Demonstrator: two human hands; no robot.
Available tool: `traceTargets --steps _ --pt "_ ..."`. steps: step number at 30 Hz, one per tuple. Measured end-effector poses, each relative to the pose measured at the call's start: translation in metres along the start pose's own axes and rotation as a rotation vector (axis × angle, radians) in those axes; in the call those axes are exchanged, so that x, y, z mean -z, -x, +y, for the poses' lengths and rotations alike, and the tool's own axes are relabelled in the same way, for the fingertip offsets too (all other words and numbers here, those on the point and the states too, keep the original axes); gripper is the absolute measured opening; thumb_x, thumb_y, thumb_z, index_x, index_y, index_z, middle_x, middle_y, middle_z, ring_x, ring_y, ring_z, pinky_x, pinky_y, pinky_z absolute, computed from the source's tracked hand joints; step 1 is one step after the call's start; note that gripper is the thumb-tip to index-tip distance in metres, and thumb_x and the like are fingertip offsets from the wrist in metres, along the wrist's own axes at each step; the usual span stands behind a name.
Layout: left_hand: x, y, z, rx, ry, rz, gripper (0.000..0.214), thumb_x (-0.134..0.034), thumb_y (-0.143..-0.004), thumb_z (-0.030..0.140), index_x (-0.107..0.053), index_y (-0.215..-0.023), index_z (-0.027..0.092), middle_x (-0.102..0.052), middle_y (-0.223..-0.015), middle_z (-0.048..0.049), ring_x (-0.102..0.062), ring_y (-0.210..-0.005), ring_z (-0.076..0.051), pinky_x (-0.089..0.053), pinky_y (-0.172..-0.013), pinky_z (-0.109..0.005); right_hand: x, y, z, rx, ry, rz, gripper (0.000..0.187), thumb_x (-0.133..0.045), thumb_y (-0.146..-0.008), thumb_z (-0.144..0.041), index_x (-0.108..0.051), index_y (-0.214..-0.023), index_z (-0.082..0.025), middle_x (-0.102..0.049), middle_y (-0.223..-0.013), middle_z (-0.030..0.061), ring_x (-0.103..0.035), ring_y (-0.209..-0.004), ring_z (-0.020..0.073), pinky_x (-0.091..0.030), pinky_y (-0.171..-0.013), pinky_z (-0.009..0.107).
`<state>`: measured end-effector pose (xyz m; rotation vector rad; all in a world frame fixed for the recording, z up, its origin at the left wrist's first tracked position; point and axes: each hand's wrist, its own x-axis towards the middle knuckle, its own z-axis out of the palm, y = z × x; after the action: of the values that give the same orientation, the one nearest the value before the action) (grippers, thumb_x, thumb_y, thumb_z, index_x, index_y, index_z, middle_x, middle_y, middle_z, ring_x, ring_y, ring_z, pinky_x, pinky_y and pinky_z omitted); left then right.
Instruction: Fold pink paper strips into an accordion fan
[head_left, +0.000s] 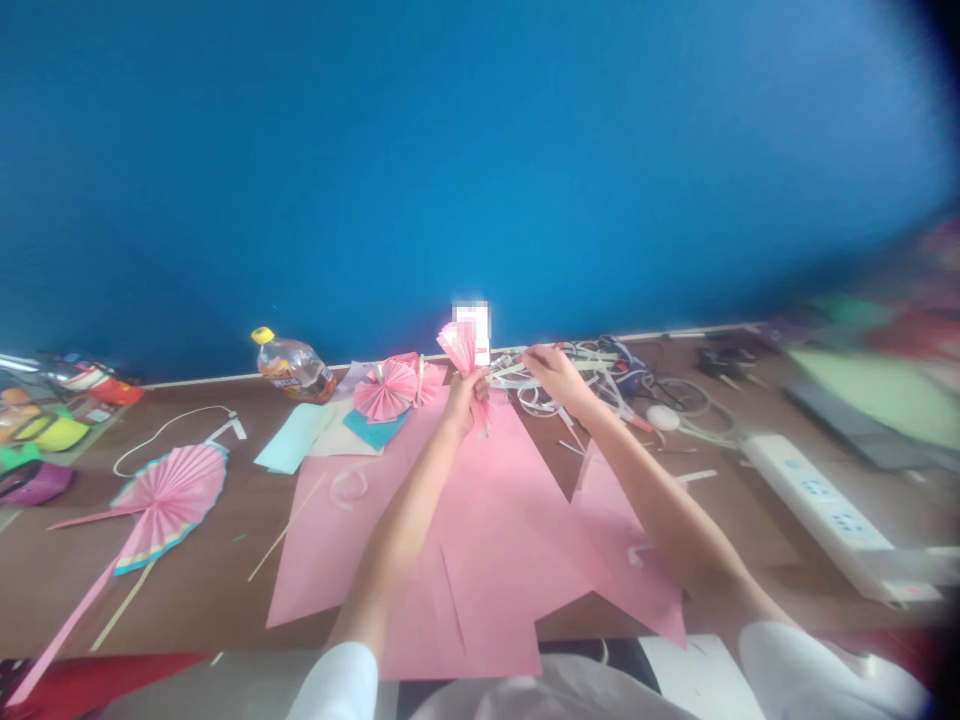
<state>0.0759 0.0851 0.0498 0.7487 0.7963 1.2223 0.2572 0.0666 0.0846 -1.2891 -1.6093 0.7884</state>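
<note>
- Bright, hazy light here, source out of view.
- Blue wall (pixel 480 180): deep-toned left of the pleated pink paper (pixel 458 345), paling up to its far right.
- White rectangle (pixel 483 347), just beside that paper: washed out, top pixelated!
- Power strip (pixel 817 520), well right of it: soft, slanting, lens-stretched.
- Farther right: colours smearing, corners blackening.

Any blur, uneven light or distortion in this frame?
Head view: right side smeared, power strip soft at its near end; right corners dark; wall unevenly lit; white object behind the held paper pixelated on top.
</note>
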Motion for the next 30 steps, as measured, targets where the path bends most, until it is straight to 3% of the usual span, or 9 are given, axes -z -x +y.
traceTargets --steps 6,11,14,17,21,26,30 --pt "0.002 -0.001 0.001 0.04 0.019 0.015 0.029 -0.076 -0.065 0.023 -0.048 -0.069 0.016 -0.033 -0.049 0.0101 -0.03 -0.039 -0.002 -0.021 -0.04 -0.018 0.004 0.001 -0.006 -0.16 -0.478 -0.133 0.026 -0.062 -0.081 -0.042 -0.045 -0.079 -0.022 -0.037 -0.059 -0.0074 -0.027 -0.046 0.0062 -0.017 -0.043 0.023" --pt "0.007 -0.004 0.002 0.056 0.031 0.036 0.03 -0.077 -0.064 0.022 -0.048 -0.07 0.017 -0.035 -0.049 0.0102 -0.032 -0.039 -0.002 -0.023 -0.04 -0.017 0.007 -0.002 -0.002 -0.205 -0.632 -0.198 0.031 -0.068 -0.077 -0.04 -0.042 -0.078 -0.023 -0.037 -0.059 -0.0084 -0.02 -0.043 0.0043 -0.009 -0.04 0.022" --pt "0.009 -0.006 0.0 0.057 -0.001 0.046 0.029 -0.076 -0.064 0.022 -0.049 -0.07 0.017 -0.035 -0.047 0.0102 -0.032 -0.038 -0.003 -0.025 -0.04 -0.018 0.008 -0.003 0.002 -0.224 -0.551 -0.161 0.034 -0.07 -0.075 -0.043 -0.043 -0.076 -0.023 -0.033 -0.056 -0.009 -0.019 -0.042 0.0045 -0.01 -0.039 0.022" --pt "0.011 -0.009 -0.004 0.053 -0.058 0.052 0.03 -0.077 -0.065 0.024 -0.048 -0.07 0.018 -0.035 -0.047 0.0102 -0.033 -0.038 -0.004 -0.026 -0.041 -0.019 0.008 -0.002 0.005 -0.188 -0.313 -0.086 0.036 -0.066 -0.076 -0.05 -0.045 -0.071 -0.021 -0.032 -0.052 -0.0079 -0.022 -0.043 0.0052 -0.013 -0.039 0.023" --pt "0.014 -0.008 -0.011 0.092 -0.087 -0.062 0.027 -0.075 -0.067 0.024 -0.05 -0.073 0.017 -0.046 -0.052 0.0058 -0.044 -0.045 -0.006 -0.035 -0.048 -0.02 0.01 0.0 0.001 -0.081 -0.086 -0.059 0.041 -0.06 -0.079 -0.054 -0.049 -0.064 -0.018 -0.031 -0.051 -0.0059 -0.026 -0.046 0.0062 -0.017 -0.042 0.024" --pt "0.011 -0.002 -0.012 0.118 -0.053 -0.229 0.024 -0.07 -0.069 0.022 -0.054 -0.085 0.014 -0.063 -0.075 -0.0045 -0.061 -0.066 -0.013 -0.049 -0.069 -0.028 0.015 0.005 -0.017 -0.075 -0.062 -0.06 0.04 -0.06 -0.079 -0.054 -0.059 -0.068 -0.016 -0.029 -0.05 -0.0058 -0.025 -0.046 0.0068 -0.017 -0.044 0.024" --pt "0.007 0.002 -0.016 0.094 -0.202 -0.199 0.03 -0.067 -0.074 0.027 -0.053 -0.098 0.015 -0.065 -0.084 -0.0069 -0.063 -0.066 -0.014 -0.05 -0.068 -0.03 0.013 0.01 -0.031 -0.061 -0.108 -0.013 0.037 -0.058 -0.081 -0.052 -0.061 -0.075 -0.016 -0.034 -0.051 -0.0049 -0.027 -0.048 0.0076 -0.019 -0.045 0.025"
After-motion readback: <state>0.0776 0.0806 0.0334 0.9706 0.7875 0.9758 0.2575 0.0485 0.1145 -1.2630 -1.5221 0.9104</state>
